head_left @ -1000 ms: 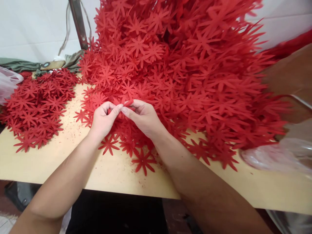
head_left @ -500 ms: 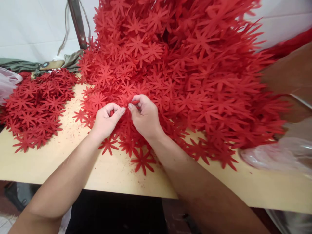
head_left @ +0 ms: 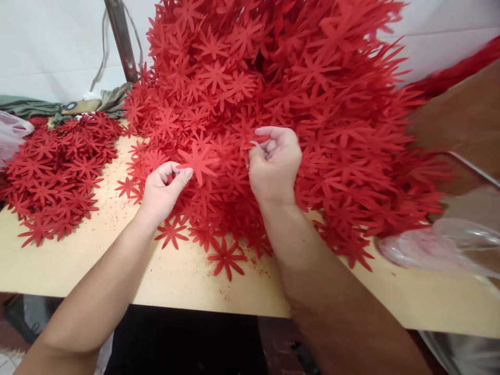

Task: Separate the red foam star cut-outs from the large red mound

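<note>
My left hand (head_left: 166, 188) pinches one petal of a red flower-shaped fabric cutout (head_left: 198, 164) between thumb and forefinger. The cutout spreads flat to the right of the fingertips, its narrow petals radiating from the middle. To the right of it, my right hand (head_left: 275, 164) hovers over the large red heap (head_left: 312, 130), forefinger stretched above the thumb with a gap between them, the other fingers curled. Red shows in that gap; it looks like the heap behind. Single cutouts (head_left: 226, 259) lie on the table below the hands.
A smaller, darker red pile (head_left: 58, 172) lies at the left of the pale wooden table (head_left: 172, 281). Clear plastic bags sit at the far left (head_left: 13, 135) and right (head_left: 441, 245). Behind stand a metal post (head_left: 121, 39) and crumpled grey-green cloth (head_left: 31, 105).
My hands have parted: the right moved right and slightly up, its fingers spreading. The left shifted slightly left, and the cutout in it now shows in full.
</note>
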### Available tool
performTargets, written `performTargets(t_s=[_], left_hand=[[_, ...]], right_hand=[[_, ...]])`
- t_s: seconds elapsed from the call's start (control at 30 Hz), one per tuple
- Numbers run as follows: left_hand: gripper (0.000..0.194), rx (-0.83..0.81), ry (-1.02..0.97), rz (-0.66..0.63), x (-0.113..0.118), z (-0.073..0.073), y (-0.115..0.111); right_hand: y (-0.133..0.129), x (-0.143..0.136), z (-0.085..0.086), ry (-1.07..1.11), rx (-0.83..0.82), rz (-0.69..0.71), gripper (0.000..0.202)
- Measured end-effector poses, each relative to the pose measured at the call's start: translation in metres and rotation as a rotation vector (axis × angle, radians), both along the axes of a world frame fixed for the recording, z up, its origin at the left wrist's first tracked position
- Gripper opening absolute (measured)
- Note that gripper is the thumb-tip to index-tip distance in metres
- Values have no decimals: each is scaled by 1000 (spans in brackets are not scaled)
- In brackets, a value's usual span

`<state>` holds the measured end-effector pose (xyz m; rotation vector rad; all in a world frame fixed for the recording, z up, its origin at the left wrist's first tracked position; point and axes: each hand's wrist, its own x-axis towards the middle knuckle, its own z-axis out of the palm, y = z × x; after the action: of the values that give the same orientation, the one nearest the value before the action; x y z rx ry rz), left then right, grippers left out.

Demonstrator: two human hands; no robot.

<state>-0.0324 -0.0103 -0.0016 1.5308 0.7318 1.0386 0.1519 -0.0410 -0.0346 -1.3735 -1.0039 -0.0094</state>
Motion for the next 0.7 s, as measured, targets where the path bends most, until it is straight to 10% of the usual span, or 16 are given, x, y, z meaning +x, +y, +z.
performTargets(t_s=[0.7], left_hand=[[14,73,88,60,3,-4,-4]], right_hand=[[-14,-60,24,427,-127,532,42]])
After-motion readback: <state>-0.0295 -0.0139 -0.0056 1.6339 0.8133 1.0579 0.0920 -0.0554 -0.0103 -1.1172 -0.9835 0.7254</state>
